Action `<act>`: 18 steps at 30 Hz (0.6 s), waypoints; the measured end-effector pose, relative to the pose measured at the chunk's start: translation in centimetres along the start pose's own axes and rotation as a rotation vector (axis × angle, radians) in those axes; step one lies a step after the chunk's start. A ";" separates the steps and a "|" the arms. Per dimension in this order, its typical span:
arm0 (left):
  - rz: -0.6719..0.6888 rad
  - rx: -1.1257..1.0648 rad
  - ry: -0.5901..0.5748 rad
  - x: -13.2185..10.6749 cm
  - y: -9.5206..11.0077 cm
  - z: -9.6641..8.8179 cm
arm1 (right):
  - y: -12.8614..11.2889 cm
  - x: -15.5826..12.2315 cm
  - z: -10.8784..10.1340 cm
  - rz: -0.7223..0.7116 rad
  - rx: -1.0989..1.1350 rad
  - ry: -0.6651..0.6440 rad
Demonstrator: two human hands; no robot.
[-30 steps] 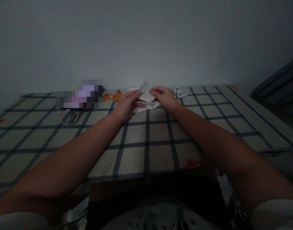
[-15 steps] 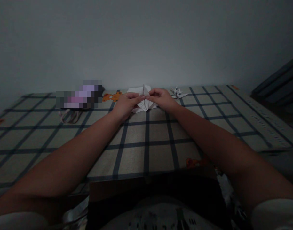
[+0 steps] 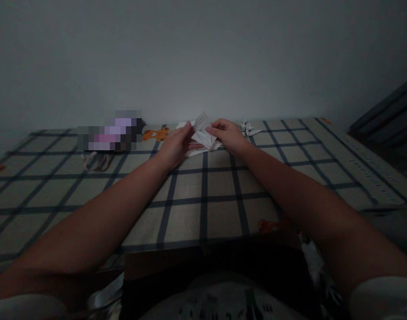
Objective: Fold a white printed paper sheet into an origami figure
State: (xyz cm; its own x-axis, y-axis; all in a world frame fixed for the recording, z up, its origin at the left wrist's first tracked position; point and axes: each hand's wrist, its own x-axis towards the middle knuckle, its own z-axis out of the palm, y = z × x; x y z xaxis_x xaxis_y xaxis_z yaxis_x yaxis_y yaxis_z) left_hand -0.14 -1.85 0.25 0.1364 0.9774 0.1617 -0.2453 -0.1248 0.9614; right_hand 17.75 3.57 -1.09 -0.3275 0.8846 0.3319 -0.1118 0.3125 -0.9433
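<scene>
A partly folded piece of white printed paper [image 3: 202,132] is held up between both hands near the far side of a checked cloth surface [image 3: 203,191]. My left hand [image 3: 175,144] pinches its left side with fingers closed on it. My right hand [image 3: 226,134] grips its right side, fingers curled. More white paper [image 3: 197,151] lies flat under the hands. A small finished paper crane [image 3: 248,129] sits just right of my right hand.
A blurred purple object [image 3: 110,131] and a looped pale cord [image 3: 95,161] lie at the far left. An orange bear print [image 3: 155,133] marks the cloth. A wall stands right behind. A dark piece of furniture [image 3: 386,120] is at right.
The folded paper, pressed narrow half a second ago, has been opened and lifted again, with a flap raised between the hands. Both hands stay in nearly the same spot.
</scene>
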 end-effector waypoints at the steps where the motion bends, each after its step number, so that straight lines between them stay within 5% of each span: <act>1: 0.004 0.000 -0.008 0.0 0.0 0.0 | 0.1 0.0 0.0 -0.001 0.021 -0.003; 18: 0.049 0.195 0.095 0.1 -0.3 -0.4 | -0.5 -0.6 0.4 -0.007 -0.080 -0.030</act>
State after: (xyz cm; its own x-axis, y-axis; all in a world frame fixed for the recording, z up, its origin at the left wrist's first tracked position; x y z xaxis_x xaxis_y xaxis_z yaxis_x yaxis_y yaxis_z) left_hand -0.42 -1.64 -0.11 0.0355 0.9798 0.1968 -0.0576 -0.1946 0.9792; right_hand 17.62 2.74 -0.83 -0.3554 0.8719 0.3368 -0.0389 0.3462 -0.9374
